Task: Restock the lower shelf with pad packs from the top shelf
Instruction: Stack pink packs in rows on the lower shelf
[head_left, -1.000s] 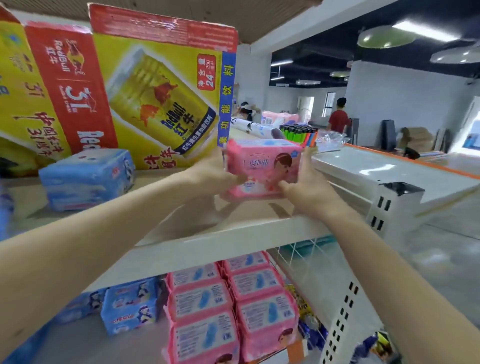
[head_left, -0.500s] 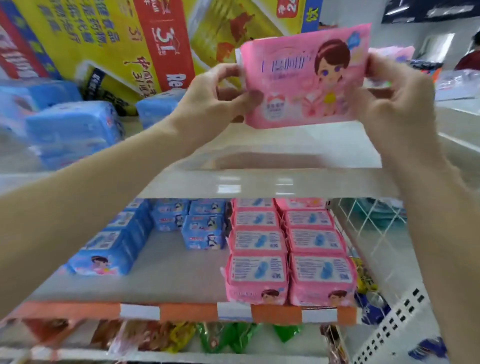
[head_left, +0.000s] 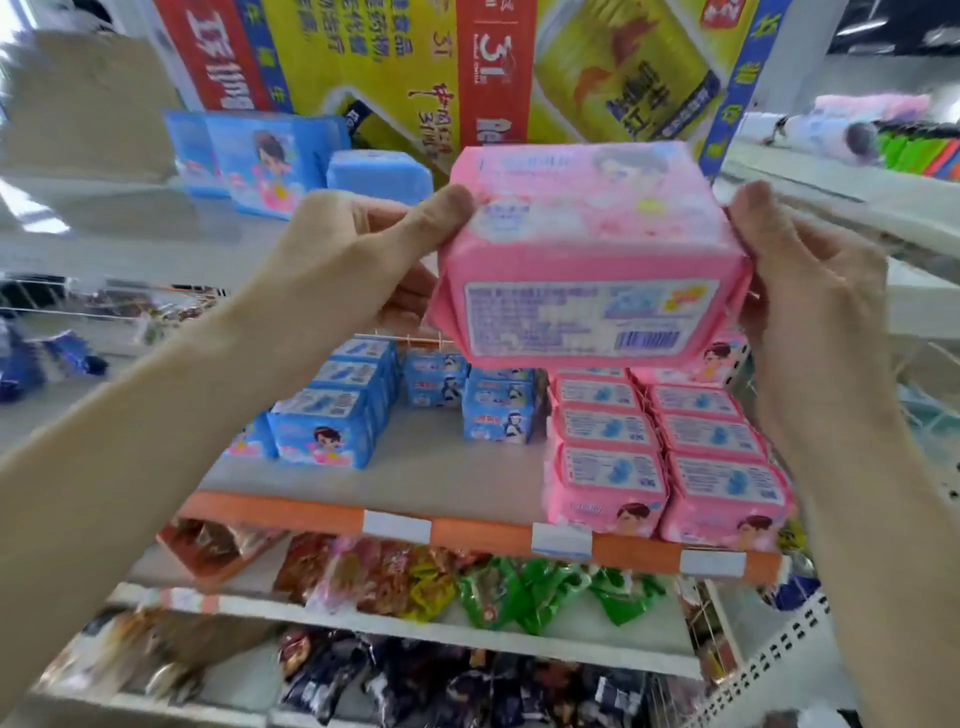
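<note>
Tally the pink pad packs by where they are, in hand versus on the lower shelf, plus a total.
In hand: 1, the pink pack gripped by the left hand and right hand.
On the lower shelf: 8 shelved pink packs, two rows of 4, rear ones partly hidden.
Total: 9

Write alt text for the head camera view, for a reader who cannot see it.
A left hand and a right hand hold a pink pad pack by its ends, up in the air. Behind and below it, the lower shelf carries rows of pink packs on the right and blue packs on the left.
</note>
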